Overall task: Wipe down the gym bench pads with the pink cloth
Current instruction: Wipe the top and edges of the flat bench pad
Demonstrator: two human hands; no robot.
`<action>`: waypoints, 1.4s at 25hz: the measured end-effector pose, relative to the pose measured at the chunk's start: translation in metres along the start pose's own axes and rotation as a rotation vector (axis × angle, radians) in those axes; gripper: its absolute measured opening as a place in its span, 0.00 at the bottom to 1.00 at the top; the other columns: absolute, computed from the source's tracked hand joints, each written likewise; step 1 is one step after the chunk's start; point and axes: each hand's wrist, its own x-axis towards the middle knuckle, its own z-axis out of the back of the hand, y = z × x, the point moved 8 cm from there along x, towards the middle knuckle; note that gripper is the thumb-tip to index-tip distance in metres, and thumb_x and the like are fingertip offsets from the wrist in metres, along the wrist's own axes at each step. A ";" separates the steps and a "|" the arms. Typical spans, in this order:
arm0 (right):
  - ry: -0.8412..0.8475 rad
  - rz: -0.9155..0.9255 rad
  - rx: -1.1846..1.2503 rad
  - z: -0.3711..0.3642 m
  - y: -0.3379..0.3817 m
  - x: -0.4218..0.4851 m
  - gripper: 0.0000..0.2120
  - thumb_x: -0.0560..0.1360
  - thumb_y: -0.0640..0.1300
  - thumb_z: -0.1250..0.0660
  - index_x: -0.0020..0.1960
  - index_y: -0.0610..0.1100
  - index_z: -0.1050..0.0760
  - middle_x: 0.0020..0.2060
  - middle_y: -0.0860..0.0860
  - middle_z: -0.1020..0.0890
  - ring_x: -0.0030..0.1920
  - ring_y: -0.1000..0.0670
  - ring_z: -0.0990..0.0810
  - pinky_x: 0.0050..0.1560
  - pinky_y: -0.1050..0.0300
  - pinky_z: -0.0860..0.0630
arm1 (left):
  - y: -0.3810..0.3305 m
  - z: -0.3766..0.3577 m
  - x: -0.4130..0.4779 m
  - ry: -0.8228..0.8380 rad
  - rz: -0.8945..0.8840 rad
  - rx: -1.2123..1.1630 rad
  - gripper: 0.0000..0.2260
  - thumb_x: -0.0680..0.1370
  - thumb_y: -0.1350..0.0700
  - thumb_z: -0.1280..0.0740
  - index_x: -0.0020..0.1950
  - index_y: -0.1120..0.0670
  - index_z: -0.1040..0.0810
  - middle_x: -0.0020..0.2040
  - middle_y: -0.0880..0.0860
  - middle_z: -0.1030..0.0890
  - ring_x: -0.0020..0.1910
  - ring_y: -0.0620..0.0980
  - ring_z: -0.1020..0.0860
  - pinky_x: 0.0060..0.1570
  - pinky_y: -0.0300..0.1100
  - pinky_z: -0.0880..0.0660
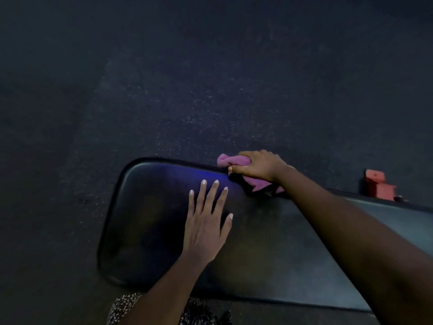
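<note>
Black vinyl gym bench pad (269, 242) with rounded corners lies above dark speckled rubber flooring (164, 90). Right hand (257, 166) works at the pad's far edge, its grip closed around a bunched pink cloth (226, 160) pressed against the edge seam. Left hand (206, 221) rests flat on the pad top, fingers spread, holding nothing. Orange-red fitting (379, 184) stands beyond the pad, right. Judgement: wiping is under way at the far edge; no wet trail or sheen shows which areas are finished, so progress cannot be fixed
</note>
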 end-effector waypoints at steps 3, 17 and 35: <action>-0.046 -0.069 -0.033 0.006 -0.047 -0.030 0.25 0.72 0.70 0.43 0.63 0.58 0.31 0.54 0.49 0.20 0.52 0.48 0.24 0.47 0.53 0.33 | -0.043 -0.013 0.014 0.044 -0.149 0.054 0.25 0.76 0.45 0.47 0.71 0.53 0.35 0.72 0.54 0.33 0.73 0.53 0.44 0.69 0.54 0.50; -0.166 -0.045 -0.187 0.016 -0.149 -0.069 0.28 0.73 0.69 0.46 0.69 0.59 0.35 0.64 0.50 0.25 0.62 0.45 0.26 0.55 0.51 0.31 | -0.112 -0.046 0.023 0.008 -0.271 0.210 0.29 0.75 0.43 0.48 0.75 0.52 0.45 0.76 0.55 0.45 0.75 0.57 0.48 0.70 0.60 0.51; -0.211 -0.001 -0.141 0.024 -0.406 -0.174 0.30 0.71 0.71 0.45 0.69 0.59 0.35 0.62 0.51 0.23 0.60 0.46 0.24 0.52 0.51 0.30 | -0.420 -0.130 0.051 0.053 -0.235 0.127 0.26 0.77 0.44 0.47 0.72 0.53 0.36 0.73 0.54 0.34 0.74 0.52 0.44 0.70 0.55 0.50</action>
